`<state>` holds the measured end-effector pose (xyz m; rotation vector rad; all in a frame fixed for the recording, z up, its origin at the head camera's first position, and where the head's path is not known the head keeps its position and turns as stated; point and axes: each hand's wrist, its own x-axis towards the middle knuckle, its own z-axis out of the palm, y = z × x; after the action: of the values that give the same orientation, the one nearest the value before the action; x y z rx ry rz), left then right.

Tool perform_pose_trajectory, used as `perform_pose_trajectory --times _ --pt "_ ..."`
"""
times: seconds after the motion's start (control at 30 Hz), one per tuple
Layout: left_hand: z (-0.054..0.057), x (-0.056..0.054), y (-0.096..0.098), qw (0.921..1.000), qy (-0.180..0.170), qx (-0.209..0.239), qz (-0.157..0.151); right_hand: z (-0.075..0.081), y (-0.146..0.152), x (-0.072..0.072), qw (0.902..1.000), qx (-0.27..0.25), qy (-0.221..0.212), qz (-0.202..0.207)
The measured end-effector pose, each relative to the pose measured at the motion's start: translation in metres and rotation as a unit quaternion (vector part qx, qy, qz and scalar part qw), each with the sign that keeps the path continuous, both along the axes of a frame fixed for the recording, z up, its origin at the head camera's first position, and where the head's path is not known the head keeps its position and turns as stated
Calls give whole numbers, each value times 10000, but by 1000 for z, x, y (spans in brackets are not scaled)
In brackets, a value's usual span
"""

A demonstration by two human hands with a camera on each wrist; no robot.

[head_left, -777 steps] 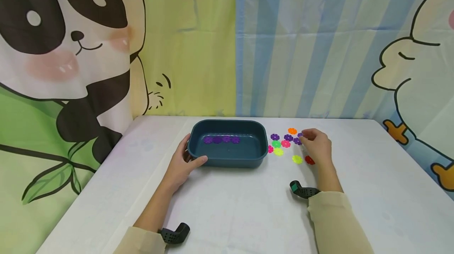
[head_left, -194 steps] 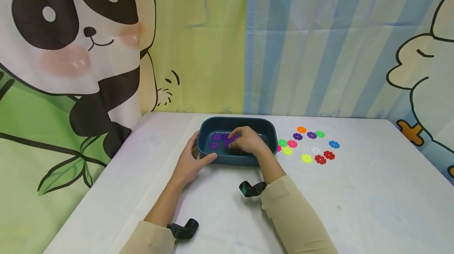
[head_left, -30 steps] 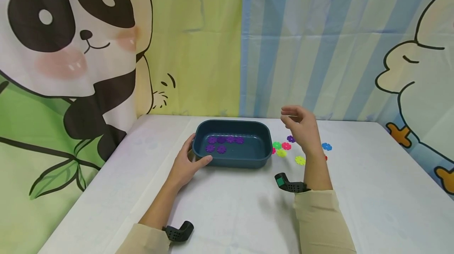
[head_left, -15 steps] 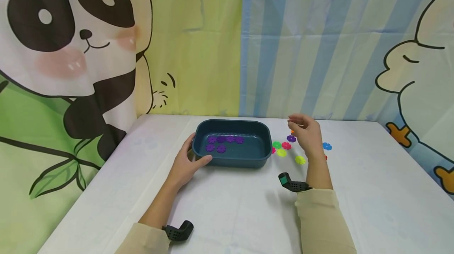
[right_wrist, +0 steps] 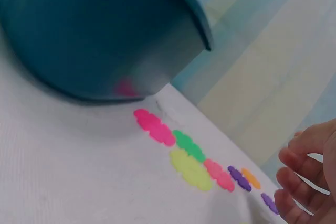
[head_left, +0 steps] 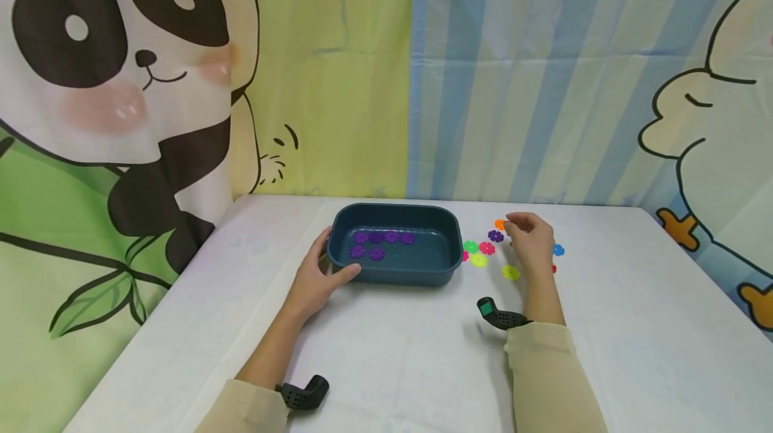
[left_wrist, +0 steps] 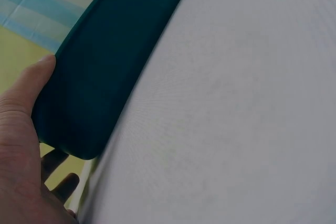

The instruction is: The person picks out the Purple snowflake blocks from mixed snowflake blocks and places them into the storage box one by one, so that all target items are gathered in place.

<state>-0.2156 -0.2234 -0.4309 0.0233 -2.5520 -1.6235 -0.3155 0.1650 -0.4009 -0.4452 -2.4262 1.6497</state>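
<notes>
A dark blue-green plastic basin (head_left: 398,275) stands on the white table, with several purple flower-shaped discs (head_left: 392,237) lying in two rows inside. My left hand (head_left: 314,282) holds the basin's left end, thumb on the front wall; in the left wrist view that thumb (left_wrist: 39,74) presses the wall while other fingers reach behind the end. My right hand (head_left: 531,242) is just above the loose discs, fingers loosely curled, nothing visible between them. Near its fingertips lie an orange disc (head_left: 500,224) and a purple disc (head_left: 496,236); the right wrist view shows another purple disc (right_wrist: 269,203) beside them.
Right of the basin lie a green disc (head_left: 470,246), a pink disc (head_left: 486,248) and yellow discs (head_left: 510,272). A blue disc (head_left: 559,250) shows beyond my right hand, with a red edge below it. A printed curtain (head_left: 338,117) hangs behind the table.
Over the last second my right hand has come down and slightly right to the discs. It was inside the basin 6.5 seconds ago. The purple discs there have grown from one row to two.
</notes>
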Motion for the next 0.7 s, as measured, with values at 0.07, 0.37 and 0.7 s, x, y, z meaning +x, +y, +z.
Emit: perform_pose_trajectory --times 0.07,0.37,0.7 --pt "0 0 0 10000 0 -4 -10 -6 1 -3 9997 246 -60 -61" --pt "0 0 1 10000 30 10 -26 -26 -2 -6 9886 1502 -83 47" --pt "1 1 0 10000 -16 -31 -13 -30 -15 -8 9767 2135 -211 -67"
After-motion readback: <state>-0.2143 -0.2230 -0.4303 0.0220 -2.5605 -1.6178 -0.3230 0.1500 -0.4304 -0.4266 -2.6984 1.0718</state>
